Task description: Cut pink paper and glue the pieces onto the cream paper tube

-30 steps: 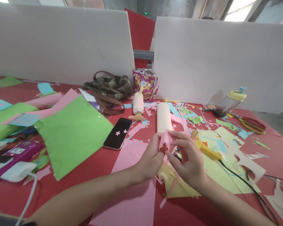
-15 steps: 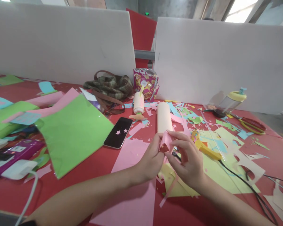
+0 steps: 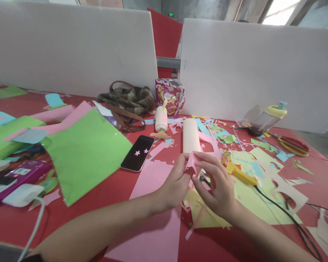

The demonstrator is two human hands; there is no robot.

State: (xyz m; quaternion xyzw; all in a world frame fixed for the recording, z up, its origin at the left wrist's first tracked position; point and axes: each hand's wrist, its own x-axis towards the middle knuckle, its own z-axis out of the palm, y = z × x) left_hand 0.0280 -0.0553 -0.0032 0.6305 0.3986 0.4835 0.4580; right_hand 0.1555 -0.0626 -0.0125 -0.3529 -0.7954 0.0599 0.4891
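A small folded piece of pink paper (image 3: 191,162) is pinched between my two hands over the middle of the table. My left hand (image 3: 177,182) grips its left side, and my right hand (image 3: 217,182) has its fingertips on the right side. Just beyond the fingers a cream paper tube (image 3: 191,136) lies on the table, its near end hidden by my hands. A sheet of pink paper (image 3: 153,182) lies under my left forearm. Black scissor handles (image 3: 205,181) show partly behind my right hand.
A phone (image 3: 137,153) with two pink paper stars rests left of my hands. To the right are a yellow glue gun (image 3: 241,174) with a black cord, red-and-yellow scissors (image 3: 293,145) and a clear jar (image 3: 268,118). Green paper (image 3: 87,156), a plaid bag (image 3: 128,100) and paper scraps surround them.
The pink paper has tilted slightly in my fingers, and its opening looks narrower. Both hands stay in nearly the same place.
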